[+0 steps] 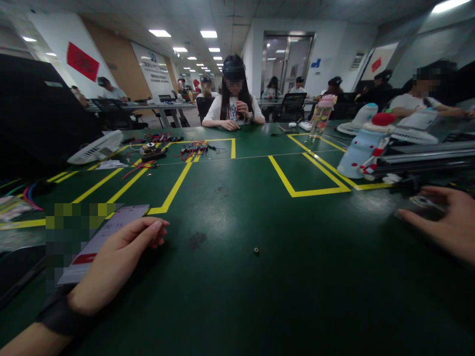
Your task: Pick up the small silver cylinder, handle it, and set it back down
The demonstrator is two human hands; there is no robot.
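Observation:
My left hand [128,243] lies over the lower right part of a phone [126,216], with its fingers loosely curled and the thumb against them. Nothing shows between those fingers. A dark band [63,314] is around the wrist. At the right edge my right hand [451,220], smeared by motion, has thumb and fingers apart around a small clear item [425,201]; its kind cannot be made out, and I see no firm grip on it. Between my hands a tiny metal nut-like ring [256,250] sits on the green tabletop [222,296].
Bundles of coloured wires [196,149] lie at the far left near a white fan-like device [97,147]. A blue bottle with a red top [358,148], a clear bottle [322,117] and metal bars [426,158] stand or lie right. Across the table sits a person [235,99].

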